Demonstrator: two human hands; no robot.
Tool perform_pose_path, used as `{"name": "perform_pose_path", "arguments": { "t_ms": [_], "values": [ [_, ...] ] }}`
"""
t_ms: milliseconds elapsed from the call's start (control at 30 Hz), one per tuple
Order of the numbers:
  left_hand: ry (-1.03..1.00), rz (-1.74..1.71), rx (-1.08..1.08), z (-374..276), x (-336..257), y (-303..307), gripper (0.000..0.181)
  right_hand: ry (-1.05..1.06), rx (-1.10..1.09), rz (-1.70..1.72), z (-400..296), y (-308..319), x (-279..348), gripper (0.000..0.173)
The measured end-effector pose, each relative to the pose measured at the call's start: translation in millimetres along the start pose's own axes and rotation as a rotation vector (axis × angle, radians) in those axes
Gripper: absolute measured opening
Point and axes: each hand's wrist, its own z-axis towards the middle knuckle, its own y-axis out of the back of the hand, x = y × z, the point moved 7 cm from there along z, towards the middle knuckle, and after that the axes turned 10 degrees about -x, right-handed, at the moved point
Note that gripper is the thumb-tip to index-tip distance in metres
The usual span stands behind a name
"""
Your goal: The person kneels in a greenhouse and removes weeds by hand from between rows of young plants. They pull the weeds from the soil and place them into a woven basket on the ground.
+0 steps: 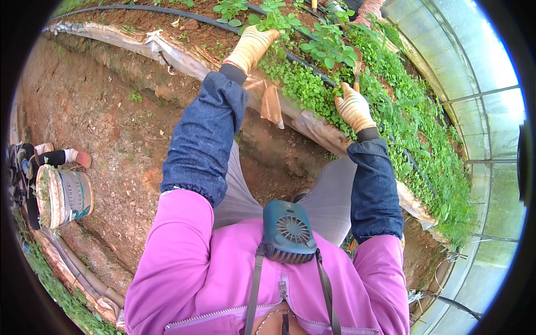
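Note:
My left hand (252,47), in a cream striped work glove, reaches to the bed's edge at the top. Its fingers are curled at the leaves of a green plant (278,23); whether they grip a stem is hidden. My right hand (352,106), in a matching glove, is curled around the wooden handle of a small hand tool (356,77), whose flat, soiled blade points up among the plants. Low, dense green weeds (307,90) grow between my hands. A black drip irrigation hose (312,67) runs through them. Taller broad-leaved plants (328,46) stand just above my right hand.
Plastic sheeting (180,54) edges the raised bed. A soil path (109,113) runs to the left, with a white bucket (75,194) holding plant scraps beside a co-worker's legs (58,157). Another person's arm (370,10) shows at the top. The greenhouse's translucent wall (469,83) curves along the right.

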Motion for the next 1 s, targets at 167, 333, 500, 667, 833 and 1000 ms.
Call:
{"name": "perform_pose_path", "arguments": {
  "t_ms": [167, 333, 500, 667, 833, 1000],
  "values": [
    [0.206, -0.174, -0.067, -53.7, 28.0, 9.4, 0.026, 0.013, -0.002, -0.035, 3.0, 8.5, 47.1, 0.06],
    [0.213, -0.396, -0.247, -123.0, 78.3, 1.2, 0.02, 0.047, 0.054, 0.045, 4.3, 14.2, 73.4, 0.081],
    [0.4, -0.357, -0.298, -174.6, 117.7, -27.9, 0.026, 0.122, -0.018, -0.012, 17.4, -10.5, 83.5, 0.078],
    [0.349, -0.381, -0.25, -169.0, 133.7, -54.3, 0.027, 0.252, 0.091, -0.114, 21.7, -46.1, 89.1, 0.052],
    [0.381, -0.323, -0.231, -164.5, 148.2, -64.1, 0.025, 0.371, -0.082, -0.014, 21.9, -51.6, 87.4, 0.035],
    [0.453, -0.34, -0.174, -169.6, 141.0, -60.2, 0.038, 0.162, -0.178, 0.126, 27.8, -55.7, 51.3, 0.045]
  ]
}}
